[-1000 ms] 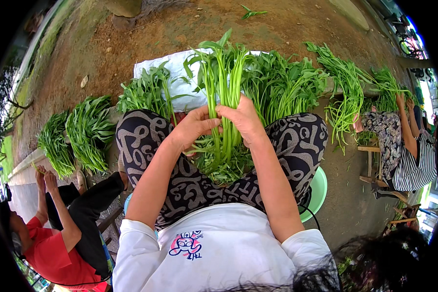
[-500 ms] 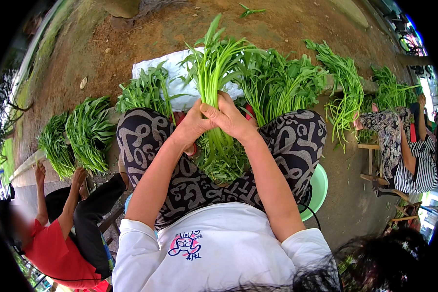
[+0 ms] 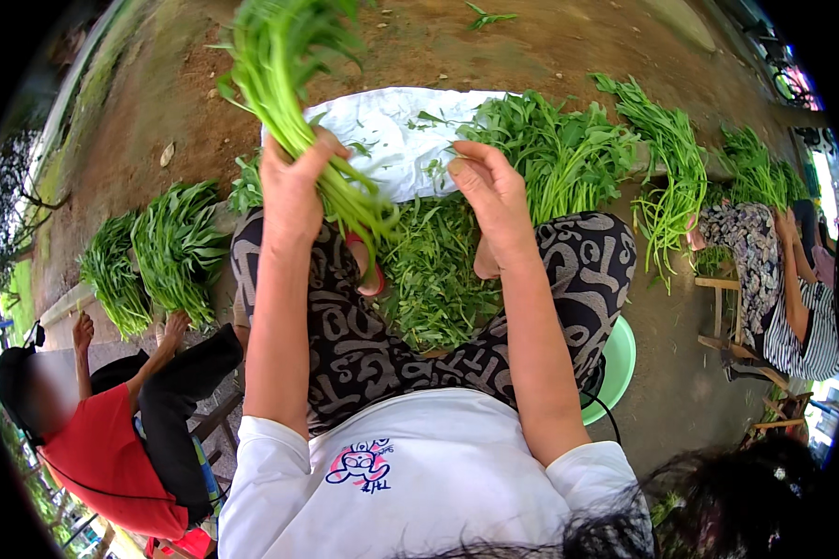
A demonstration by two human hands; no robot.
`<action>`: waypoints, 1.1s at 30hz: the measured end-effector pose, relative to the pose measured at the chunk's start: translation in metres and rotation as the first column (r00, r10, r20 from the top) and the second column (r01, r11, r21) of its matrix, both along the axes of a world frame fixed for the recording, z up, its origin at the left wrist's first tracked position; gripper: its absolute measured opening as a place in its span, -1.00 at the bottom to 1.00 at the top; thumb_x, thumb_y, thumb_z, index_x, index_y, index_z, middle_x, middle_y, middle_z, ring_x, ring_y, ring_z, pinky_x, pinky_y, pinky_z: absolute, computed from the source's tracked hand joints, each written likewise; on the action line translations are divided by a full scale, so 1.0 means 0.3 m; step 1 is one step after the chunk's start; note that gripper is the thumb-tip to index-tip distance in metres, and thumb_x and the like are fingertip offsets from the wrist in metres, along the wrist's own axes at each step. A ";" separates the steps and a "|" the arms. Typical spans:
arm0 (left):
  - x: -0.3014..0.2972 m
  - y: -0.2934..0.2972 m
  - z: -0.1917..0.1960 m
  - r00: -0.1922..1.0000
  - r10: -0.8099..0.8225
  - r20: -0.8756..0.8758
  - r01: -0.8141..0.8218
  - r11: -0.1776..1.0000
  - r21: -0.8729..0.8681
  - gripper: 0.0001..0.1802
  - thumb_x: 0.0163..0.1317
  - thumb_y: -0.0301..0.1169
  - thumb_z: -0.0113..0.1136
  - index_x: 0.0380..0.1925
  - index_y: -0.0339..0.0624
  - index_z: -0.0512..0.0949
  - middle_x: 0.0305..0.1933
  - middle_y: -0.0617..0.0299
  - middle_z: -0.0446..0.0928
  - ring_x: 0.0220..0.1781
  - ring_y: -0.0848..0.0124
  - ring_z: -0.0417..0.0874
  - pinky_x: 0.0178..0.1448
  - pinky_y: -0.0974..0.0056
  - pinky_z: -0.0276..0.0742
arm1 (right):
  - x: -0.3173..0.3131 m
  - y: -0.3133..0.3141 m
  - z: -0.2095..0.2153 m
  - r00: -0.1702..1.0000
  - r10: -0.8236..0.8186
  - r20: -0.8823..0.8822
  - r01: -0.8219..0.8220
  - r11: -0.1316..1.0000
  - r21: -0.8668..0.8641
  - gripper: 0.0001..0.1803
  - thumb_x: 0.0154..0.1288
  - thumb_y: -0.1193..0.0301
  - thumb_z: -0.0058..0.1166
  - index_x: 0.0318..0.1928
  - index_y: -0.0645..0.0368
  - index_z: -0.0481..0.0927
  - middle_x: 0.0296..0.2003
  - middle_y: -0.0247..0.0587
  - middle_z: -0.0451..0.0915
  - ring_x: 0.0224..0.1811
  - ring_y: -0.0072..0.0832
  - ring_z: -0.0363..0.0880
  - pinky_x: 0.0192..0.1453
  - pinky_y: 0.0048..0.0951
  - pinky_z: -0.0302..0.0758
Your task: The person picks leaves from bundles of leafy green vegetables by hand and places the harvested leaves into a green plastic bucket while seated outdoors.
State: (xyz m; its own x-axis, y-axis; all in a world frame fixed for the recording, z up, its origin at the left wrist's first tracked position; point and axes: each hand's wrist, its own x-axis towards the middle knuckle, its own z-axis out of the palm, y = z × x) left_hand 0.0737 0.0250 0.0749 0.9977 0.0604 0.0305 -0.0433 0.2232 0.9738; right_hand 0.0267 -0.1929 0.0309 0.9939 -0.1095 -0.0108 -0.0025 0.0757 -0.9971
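My left hand [image 3: 294,191] is closed around the stems of a bunch of water spinach [image 3: 284,102]. The bunch leans to the upper left, its leafy tops blurred by motion and its cut stem ends pointing down between my knees. Apart from it, my right hand [image 3: 494,191] is held over the near right edge of a white sheet [image 3: 396,126], thumb and forefinger brought together; whatever is between them, if anything, is too small to make out. Loose leaves lie scattered on the sheet. Between my legs is a heap of picked leaves and stems [image 3: 433,279].
A pile of greens [image 3: 569,154] lies right of the sheet, with another bunch [image 3: 662,158] beyond. More bunches [image 3: 172,247] rest at the left near a seated person in red [image 3: 112,466]. A green basin [image 3: 615,368] stands by my right thigh. Another person [image 3: 792,326] sits at the right.
My hands were together around the bunch and have parted. The left has carried the bunch up and left; the right has let go and moved right, uncovering the sheet and leaf heap.
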 end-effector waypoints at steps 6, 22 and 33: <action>0.201 0.146 0.250 0.919 0.250 0.303 -0.211 0.965 -0.156 -0.60 0.11 -0.54 0.22 -0.10 -0.37 0.29 -0.37 0.02 0.51 -0.30 0.21 0.63 -0.07 0.13 0.64 | 0.004 0.014 -0.027 0.998 0.018 -0.058 -0.017 0.999 0.032 -0.55 0.26 0.29 0.18 0.05 0.32 0.48 -0.11 -0.11 0.56 -0.05 -0.46 0.51 -0.03 -0.48 0.48; 0.214 0.582 0.439 0.956 0.281 0.087 -0.287 0.824 0.489 -0.73 0.07 -0.45 0.28 -0.25 -0.30 0.46 -0.44 0.13 0.57 -0.45 0.39 0.60 -0.36 0.35 0.51 | 0.001 0.046 0.000 0.990 0.087 -0.108 -0.086 0.996 0.009 -0.61 0.30 0.35 0.13 0.05 0.31 0.47 -0.10 -0.20 0.56 -0.11 -0.55 0.51 0.00 -0.50 0.43; -0.017 0.524 -0.246 0.841 0.537 0.058 -0.080 0.017 0.997 -0.51 -0.03 -0.38 0.22 -0.14 -0.20 0.21 -0.27 -0.12 0.56 -0.26 -0.08 0.62 -0.20 -0.04 0.50 | 0.008 0.044 -0.014 0.986 0.119 -0.116 -0.118 0.993 0.016 -0.64 0.31 0.40 0.11 0.04 0.33 0.47 -0.06 -0.18 0.56 -0.13 -0.54 0.53 -0.02 -0.52 0.46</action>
State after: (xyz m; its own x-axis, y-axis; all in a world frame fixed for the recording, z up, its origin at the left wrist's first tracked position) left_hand 0.0685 0.1821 0.0010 0.8510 0.5114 0.1197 0.4663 -0.8405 0.2758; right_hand 0.0291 -0.1798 0.0268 0.9918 0.0093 -0.1275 -0.1278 0.0766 -0.9888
